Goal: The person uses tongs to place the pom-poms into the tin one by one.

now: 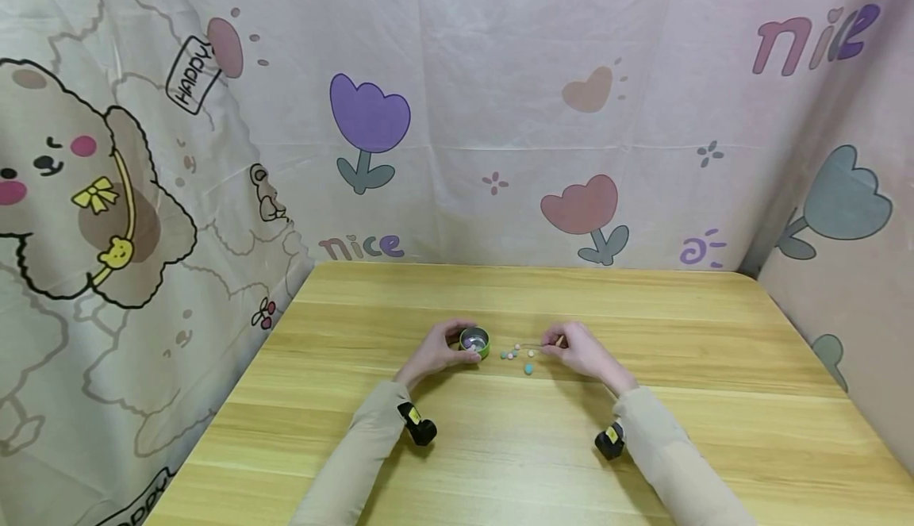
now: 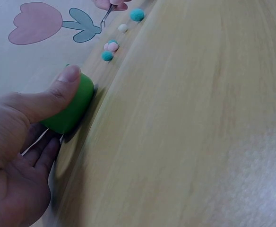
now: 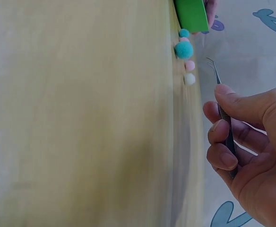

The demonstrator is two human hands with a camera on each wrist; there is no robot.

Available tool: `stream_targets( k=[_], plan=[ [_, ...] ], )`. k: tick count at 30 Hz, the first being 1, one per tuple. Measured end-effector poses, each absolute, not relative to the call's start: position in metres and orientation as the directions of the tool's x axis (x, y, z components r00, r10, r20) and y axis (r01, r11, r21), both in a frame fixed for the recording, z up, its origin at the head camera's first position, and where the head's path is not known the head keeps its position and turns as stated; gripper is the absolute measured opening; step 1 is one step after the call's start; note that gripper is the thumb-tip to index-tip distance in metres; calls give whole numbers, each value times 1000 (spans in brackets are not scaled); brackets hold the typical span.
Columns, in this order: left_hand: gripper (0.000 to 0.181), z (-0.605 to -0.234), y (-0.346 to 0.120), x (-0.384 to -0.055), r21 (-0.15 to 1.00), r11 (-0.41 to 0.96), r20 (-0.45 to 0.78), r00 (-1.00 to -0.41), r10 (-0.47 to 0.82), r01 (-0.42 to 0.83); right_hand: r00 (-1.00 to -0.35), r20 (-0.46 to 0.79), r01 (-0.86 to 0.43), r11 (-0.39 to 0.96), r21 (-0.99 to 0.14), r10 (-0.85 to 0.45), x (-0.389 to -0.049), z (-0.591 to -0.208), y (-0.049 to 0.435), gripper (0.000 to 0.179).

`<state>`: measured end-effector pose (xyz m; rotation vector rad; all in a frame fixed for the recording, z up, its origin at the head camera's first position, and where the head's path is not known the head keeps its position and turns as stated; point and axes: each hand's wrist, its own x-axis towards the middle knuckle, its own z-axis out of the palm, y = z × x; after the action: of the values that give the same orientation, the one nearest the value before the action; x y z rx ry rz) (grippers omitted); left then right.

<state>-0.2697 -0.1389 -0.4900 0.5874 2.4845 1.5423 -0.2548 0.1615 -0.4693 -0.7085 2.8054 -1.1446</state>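
Observation:
A small green tin (image 1: 475, 343) stands on the table, its silvery inside facing up with some pale bits at the bottom. My left hand (image 1: 437, 349) grips it, thumb on the near side and fingers behind; the left wrist view shows the thumb on the green wall (image 2: 76, 106). Between thumb and fingers my right hand (image 1: 580, 349) holds bent-tip tweezers (image 3: 226, 124), their tips apart with nothing between them. Several small pom-poms lie between the hands: a larger teal pom-pom (image 3: 184, 49), a white pom-pom (image 3: 189, 79), a pink pom-pom (image 3: 190, 65) and others close to the tin.
The wooden table (image 1: 493, 447) reaches back to a printed cloth (image 1: 471, 129) hanging behind it. More cloth hangs along the left and right sides. Each wrist wears a black camera, one on the left sleeve (image 1: 418, 424) and one on the right (image 1: 610, 440).

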Motion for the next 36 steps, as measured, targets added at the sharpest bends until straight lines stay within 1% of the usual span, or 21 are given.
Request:
stream_targets(
  k=[11, 17, 28, 36],
  plan=[
    [61, -490, -140, -270, 875, 401, 91, -907, 412, 270, -896, 159, -411, 638, -651, -415, -254, -473, 170, 4],
    [62, -490, -139, -270, 880, 400, 78, -909, 409, 256, -892, 168, -422, 637, -645, -421, -254, -473, 172, 5],
    [62, -489, -140, -269, 878, 400, 79, -904, 421, 263, -889, 140, -414, 637, -650, -436, -254, -475, 174, 5],
    [61, -489, -138, -269, 890, 375, 88, -905, 416, 258, -891, 135, -410, 640, -650, -433, -254, -475, 174, 5]
  ],
)
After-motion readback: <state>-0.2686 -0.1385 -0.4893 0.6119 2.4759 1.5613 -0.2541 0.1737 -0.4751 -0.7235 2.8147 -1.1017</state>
